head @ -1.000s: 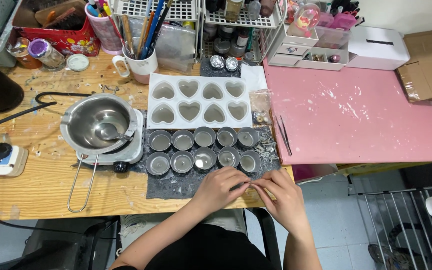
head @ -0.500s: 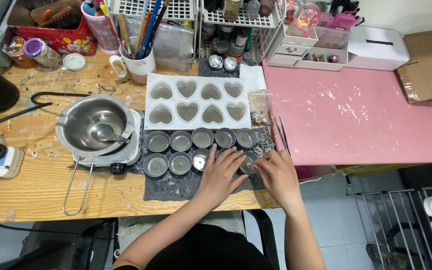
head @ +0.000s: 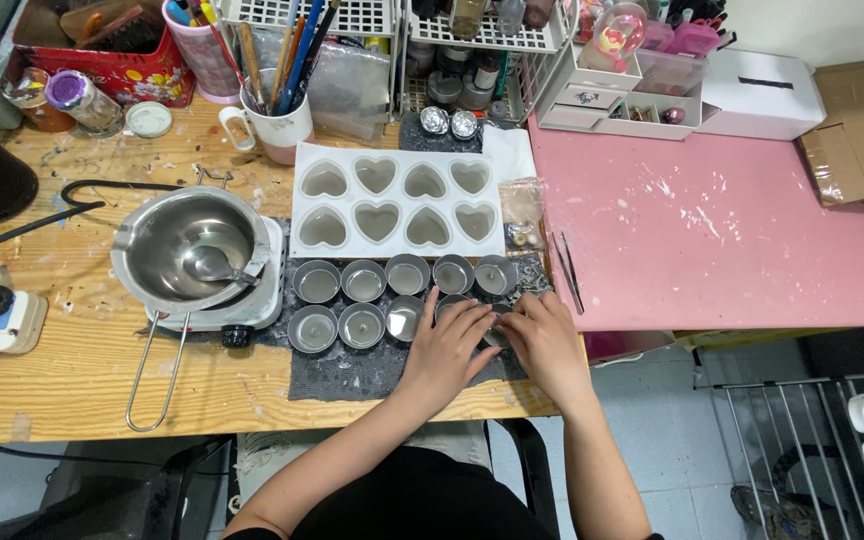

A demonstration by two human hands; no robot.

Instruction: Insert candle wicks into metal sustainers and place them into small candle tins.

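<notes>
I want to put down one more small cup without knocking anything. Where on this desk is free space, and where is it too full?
Free: the pink tabletop, between the tweezers and the cardboard, and the wood in front of the melting pot. Crowded: the grey mat, where both hands work at the metal cups, and the back edge.

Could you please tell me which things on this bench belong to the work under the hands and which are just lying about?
In use:
- left hand and right hand, both over the front-right tin cups
- tin cups in two rows
- grey mat beneath them

Lying about:
- heart mould
- melting pot on its hot plate
- tweezers
- mug of brushes
- cardboard
</notes>
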